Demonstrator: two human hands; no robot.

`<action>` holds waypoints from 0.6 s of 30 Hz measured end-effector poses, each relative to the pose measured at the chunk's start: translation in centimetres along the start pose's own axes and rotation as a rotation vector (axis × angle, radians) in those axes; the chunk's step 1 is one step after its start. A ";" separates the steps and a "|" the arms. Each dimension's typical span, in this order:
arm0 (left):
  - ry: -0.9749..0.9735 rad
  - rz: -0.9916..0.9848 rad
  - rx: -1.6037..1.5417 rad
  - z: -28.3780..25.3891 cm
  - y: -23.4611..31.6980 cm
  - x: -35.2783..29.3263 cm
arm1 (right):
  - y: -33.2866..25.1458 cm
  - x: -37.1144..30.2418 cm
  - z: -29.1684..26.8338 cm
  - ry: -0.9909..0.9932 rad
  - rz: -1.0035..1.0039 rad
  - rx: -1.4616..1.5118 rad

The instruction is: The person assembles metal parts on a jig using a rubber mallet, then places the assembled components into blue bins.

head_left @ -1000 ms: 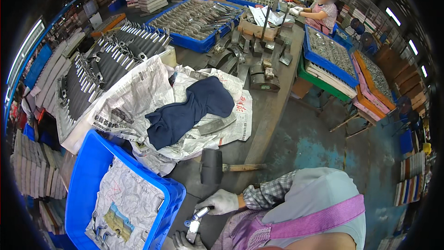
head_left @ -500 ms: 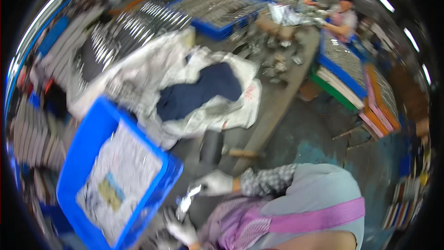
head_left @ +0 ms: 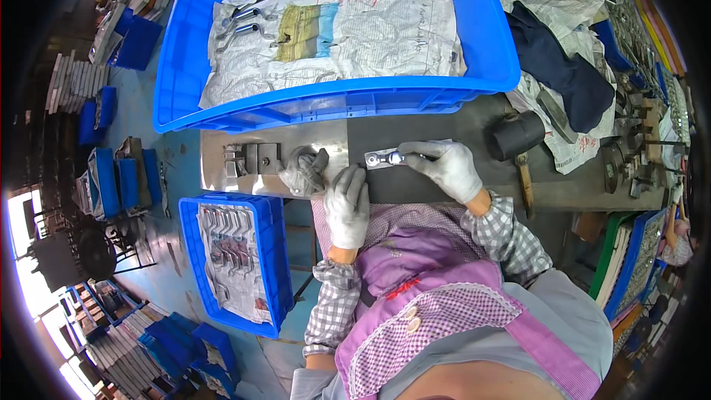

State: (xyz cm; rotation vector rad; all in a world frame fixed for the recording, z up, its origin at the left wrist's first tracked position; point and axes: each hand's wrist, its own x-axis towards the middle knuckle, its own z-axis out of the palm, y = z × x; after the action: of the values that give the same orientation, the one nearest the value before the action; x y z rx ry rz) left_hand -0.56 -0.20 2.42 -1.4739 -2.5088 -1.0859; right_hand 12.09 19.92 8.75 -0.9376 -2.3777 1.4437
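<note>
My right hand (head_left: 448, 169), in a white glove, pinches the right end of a small shiny metal part (head_left: 381, 158) with a round end. That part lies low over the dark sheet on the workbench. My left hand (head_left: 346, 207), gloved too, rests palm down with its fingers stretched out, the tips close to the part's left end. I cannot tell whether they touch it. A crumpled grey glove or rag (head_left: 304, 170) lies left of my left hand, next to a metal block fixture (head_left: 252, 158).
Beyond my hands stands a large blue tub (head_left: 333, 96), lined with newspaper and holding a few curved metal parts (head_left: 246, 28). A mallet (head_left: 516, 135) and dark blue cloth (head_left: 563, 67) lie at right. A smaller blue crate (head_left: 278, 267) of bent metal parts sits lower left.
My view has swung round, so the tub now lies ahead instead of at the left. Both hands are now over the bench; the shiny part, earlier tilted between them, now lies level.
</note>
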 end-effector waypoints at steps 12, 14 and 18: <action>-0.166 -0.013 0.176 4.0 3.5 2.4 | 8.3 -1.5 -1.9 0.242 -0.157 -0.022; -0.136 -0.033 0.153 4.5 4.2 2.9 | 8.8 -2.6 -1.7 0.420 -0.249 -0.328; -0.160 -0.084 0.085 5.1 6.6 3.3 | 9.8 -4.1 -3.0 0.396 -0.212 -0.279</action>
State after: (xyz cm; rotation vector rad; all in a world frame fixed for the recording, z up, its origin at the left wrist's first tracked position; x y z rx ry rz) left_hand 4.30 7.20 3.37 -1.5027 -2.7097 -0.8921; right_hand 20.75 22.69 2.46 -0.8979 -2.3202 0.7788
